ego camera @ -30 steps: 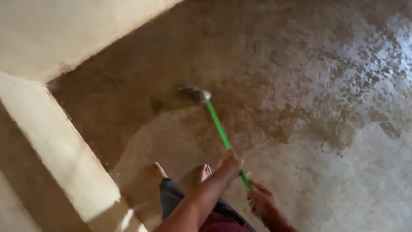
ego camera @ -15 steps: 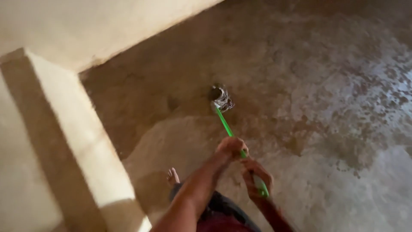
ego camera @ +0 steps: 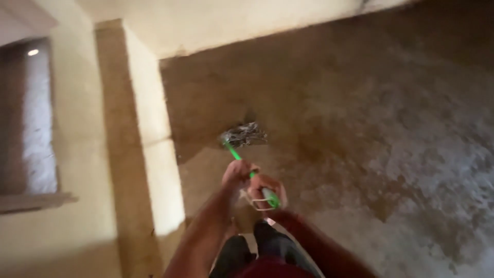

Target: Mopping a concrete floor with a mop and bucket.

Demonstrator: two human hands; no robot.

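Observation:
I hold a mop with a bright green handle in both hands. My left hand grips the handle further down, toward the head. My right hand is wrapped around the handle's upper end, where a thin white loop hangs. The grey stringy mop head lies on the wet brown concrete floor just ahead of me, near the wall corner. My dark trouser legs show at the bottom of the view.
A cream pillar juts out at the left, with a cream wall running behind the floor. A window recess with a ledge sits at far left. The floor at the right is patchy, grey and brown.
The view has swung right and up, bringing the pillar and window into sight. The mop head has come closer to me, and my hands have drawn together on the handle.

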